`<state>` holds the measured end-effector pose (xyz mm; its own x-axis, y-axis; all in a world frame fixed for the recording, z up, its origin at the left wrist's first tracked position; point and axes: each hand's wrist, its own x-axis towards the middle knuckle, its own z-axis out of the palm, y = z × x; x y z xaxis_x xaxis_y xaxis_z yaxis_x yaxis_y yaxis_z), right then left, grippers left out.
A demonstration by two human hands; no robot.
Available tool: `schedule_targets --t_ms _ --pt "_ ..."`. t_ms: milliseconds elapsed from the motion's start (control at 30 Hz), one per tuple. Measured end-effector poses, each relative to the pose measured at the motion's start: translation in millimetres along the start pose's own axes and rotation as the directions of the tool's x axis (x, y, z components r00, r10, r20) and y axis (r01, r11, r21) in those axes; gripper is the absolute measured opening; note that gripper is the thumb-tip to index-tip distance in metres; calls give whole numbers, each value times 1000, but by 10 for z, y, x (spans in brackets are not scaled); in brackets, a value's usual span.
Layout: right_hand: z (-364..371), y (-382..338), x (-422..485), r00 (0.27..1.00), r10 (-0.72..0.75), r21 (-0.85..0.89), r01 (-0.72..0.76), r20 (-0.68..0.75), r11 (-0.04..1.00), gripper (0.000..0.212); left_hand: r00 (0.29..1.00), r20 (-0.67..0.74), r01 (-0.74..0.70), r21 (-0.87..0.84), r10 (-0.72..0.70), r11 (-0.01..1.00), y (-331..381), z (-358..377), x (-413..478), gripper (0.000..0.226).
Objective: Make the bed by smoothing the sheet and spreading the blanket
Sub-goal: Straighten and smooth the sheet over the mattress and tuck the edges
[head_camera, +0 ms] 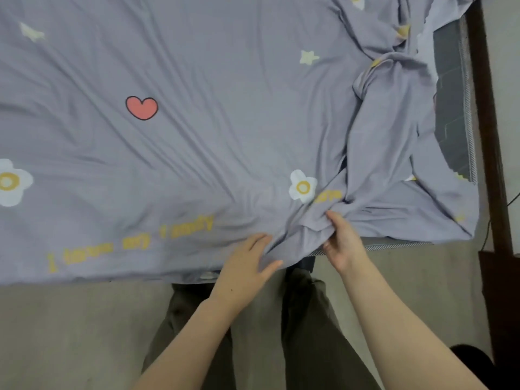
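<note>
A lilac printed sheet (225, 80) covers most of the bed, fairly flat to the left and far side but heaped in thick folds at the right; there it leaves the grey mattress (450, 114) bare beside a dark wooden frame (489, 108); no separate blanket can be made out. At the near edge the person's right hand (343, 237) clenches a bunch of the cloth, just near of a white flower print (302, 187); the left hand (247, 260) lies close beside it, fingers straight on the sheet, pressing rather than grasping. The step in hand appears to be smoothing the sheet; the next move likely calls for drawing the gathered cloth rightward over the exposed mattress.
</note>
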<state>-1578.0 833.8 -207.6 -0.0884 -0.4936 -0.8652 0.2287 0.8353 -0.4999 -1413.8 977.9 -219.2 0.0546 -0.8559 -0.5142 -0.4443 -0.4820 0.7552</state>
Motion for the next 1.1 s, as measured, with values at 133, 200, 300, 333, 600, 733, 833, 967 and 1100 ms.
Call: schedule_targets --t_ms 133,200,300,333,600,733,833,967,1100 --pt "-220 -200 -14 988 35 -295 12 152 955 19 996 18 82 16 -83 996 457 455 365 72" --pt "-429 -315 49 979 51 -394 32 198 918 21 988 0 155 17 -155 988 632 641 517 68" --pt "-803 -481 185 981 85 -622 43 174 782 15 968 -125 215 -24 -217 976 800 851 645 46" --pt "-941 -531 243 984 66 -721 73 163 689 13 958 -170 228 -40 -232 973 825 906 674 46" --pt "-1804 -1150 955 899 -323 -949 236 295 -209 87 665 -566 372 -314 -487 874 987 952 742 14" --pt "-1900 -1350 1154 860 -246 -734 196 448 -651 41 612 -671 316 -278 -419 907 1029 865 703 36" --pt "-1932 -1464 1131 732 -267 -622 264 627 -737 24 587 -689 303 -301 -426 904 1016 831 683 38" --pt "-2116 -1593 988 586 -564 -799 282 581 -531 18 539 -712 237 -385 -450 892 1078 829 570 19" --pt "-2503 -1546 917 786 -4 -578 451 618 -680 33 505 -704 89 -534 -500 841 1128 903 374 17"
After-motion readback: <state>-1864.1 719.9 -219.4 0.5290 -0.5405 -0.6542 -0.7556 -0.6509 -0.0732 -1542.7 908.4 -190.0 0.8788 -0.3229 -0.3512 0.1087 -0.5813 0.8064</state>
